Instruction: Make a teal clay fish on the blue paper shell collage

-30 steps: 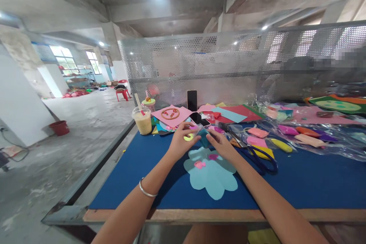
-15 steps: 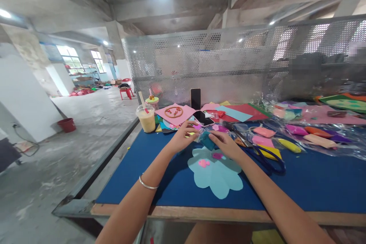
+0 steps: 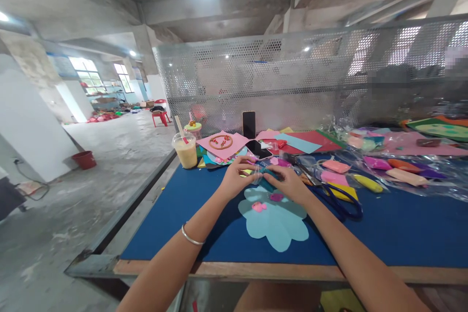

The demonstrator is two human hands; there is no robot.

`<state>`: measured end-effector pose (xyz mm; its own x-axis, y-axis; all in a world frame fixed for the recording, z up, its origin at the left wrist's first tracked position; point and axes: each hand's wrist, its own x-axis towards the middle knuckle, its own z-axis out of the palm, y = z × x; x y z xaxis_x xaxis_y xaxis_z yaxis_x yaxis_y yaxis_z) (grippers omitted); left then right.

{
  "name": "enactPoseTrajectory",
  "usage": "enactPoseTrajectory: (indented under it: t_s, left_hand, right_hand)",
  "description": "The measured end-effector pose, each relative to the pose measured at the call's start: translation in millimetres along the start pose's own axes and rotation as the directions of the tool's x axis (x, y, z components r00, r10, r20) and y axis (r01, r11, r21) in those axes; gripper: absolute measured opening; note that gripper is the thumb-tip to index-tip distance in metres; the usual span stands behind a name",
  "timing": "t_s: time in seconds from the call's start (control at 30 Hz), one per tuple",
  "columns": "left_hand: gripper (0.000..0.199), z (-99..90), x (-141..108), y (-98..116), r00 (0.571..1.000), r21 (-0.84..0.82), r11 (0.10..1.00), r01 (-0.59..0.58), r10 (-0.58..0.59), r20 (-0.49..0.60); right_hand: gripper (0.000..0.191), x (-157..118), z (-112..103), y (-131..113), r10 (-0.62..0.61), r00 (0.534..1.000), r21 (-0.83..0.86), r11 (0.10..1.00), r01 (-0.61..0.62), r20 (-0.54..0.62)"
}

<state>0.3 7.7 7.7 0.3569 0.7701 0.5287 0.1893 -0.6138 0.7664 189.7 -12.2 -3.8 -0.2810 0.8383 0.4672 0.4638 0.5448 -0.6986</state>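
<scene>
Between my two hands is a small teal packet of modelling clay (image 3: pixel 269 182) in clear plastic. My left hand (image 3: pixel 237 175) pinches the wrapper's end on the left side. Thumb and fingers of my right hand (image 3: pixel 289 183) are closed on the teal packet from the right. Just below lies a pale blue scalloped paper (image 3: pixel 278 226) on the table. A pink clay fish (image 3: pixel 259 206) sits on its left part, and a magenta clay shape (image 3: pixel 276 197) lies near its top, close under the packet.
Blue-handled scissors (image 3: pixel 343 207) rest right of my right hand, by several coloured clay packets (image 3: pixel 368 183). A drink cup (image 3: pixel 185 150) stands at the left edge. Behind are a phone leaning upright (image 3: pixel 249 125), another lying flat (image 3: pixel 259 149), and pink paper with a brown ring (image 3: pixel 236 142).
My hands have drawn closer together around the teal packet. The packet has tilted and is now more covered by my fingers; the left fingers have moved onto its wrapper.
</scene>
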Motion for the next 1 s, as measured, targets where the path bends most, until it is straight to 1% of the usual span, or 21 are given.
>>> enactPoseTrajectory:
  t_s: [0.1,0.23,0.33,0.4,0.47,0.53,0.6,0.67,0.77,0.83,0.87,0.93,1.0]
  left_hand:
    - [0.02,1.9,1,-2,1.0,0.012,1.0,0.007,-0.006,-0.027]
    - [0.02,-1.9,3,-2,0.998,0.058,0.998,0.017,-0.014,-0.057]
    - [0.023,-18.0,9,-3,0.99,0.135,0.99,0.049,-0.031,-0.136]
    - [0.024,-35.1,13,-4,0.98,0.209,0.974,0.082,-0.041,-0.193]
    - [0.025,-52.7,14,-4,0.978,0.307,0.946,0.107,-0.045,-0.203]
    - [0.023,-65.4,11,-2,0.989,0.412,0.905,0.109,-0.056,-0.137]
    - [0.019,-70.5,1,-1,0.995,0.508,0.857,0.087,-0.094,-0.011]
    - [0.016,-69.5,-14,0,0.981,0.588,0.807,0.054,-0.151,0.118]
    - [0.011,-65.0,-36,2,0.945,0.668,0.744,0.018,-0.23,0.231]
    - [0.007,-63.8,-45,5,0.928,0.701,0.713,0.001,-0.262,0.265]
    - [0.009,-63.6,-48,7,0.923,0.713,0.701,-0.005,-0.271,0.273]
    - [0.012,-63.1,-51,10,0.92,0.728,0.686,-0.009,-0.28,0.275]
    - [0.008,-61.0,-51,12,0.923,0.736,0.677,0.001,-0.284,0.26]
  right_hand:
    - [0.031,0,1,-2,-0.013,1.0,-0.006,1.0,0.013,-0.004]
    - [0.032,1,0,0,0.002,0.999,-0.016,1.0,-0.003,-0.032]
    - [0.035,1,-3,6,0.028,0.994,-0.025,0.999,-0.031,-0.102]
    - [0.037,1,-6,10,0.045,0.987,-0.033,0.998,-0.051,-0.154]
    - [0.038,1,-8,13,0.06,0.978,-0.044,0.997,-0.07,-0.2]
    - [0.038,1,-9,15,0.072,0.97,-0.053,0.995,-0.087,-0.233]
    - [0.039,0,-9,15,0.083,0.964,-0.059,0.993,-0.101,-0.252]
    - [0.039,0,-9,14,0.09,0.962,-0.059,0.992,-0.109,-0.258]
    - [0.039,-1,-8,12,0.092,0.964,-0.051,0.993,-0.108,-0.249]
    - [0.039,-1,-8,11,0.091,0.967,-0.043,0.994,-0.104,-0.237]
    - [0.039,0,-8,11,0.09,0.969,-0.038,0.994,-0.102,-0.231]
    - [0.039,0,-8,11,0.088,0.971,-0.03,0.995,-0.097,-0.221]
    - [0.039,1,-7,11,0.081,0.974,-0.024,0.996,-0.088,-0.212]
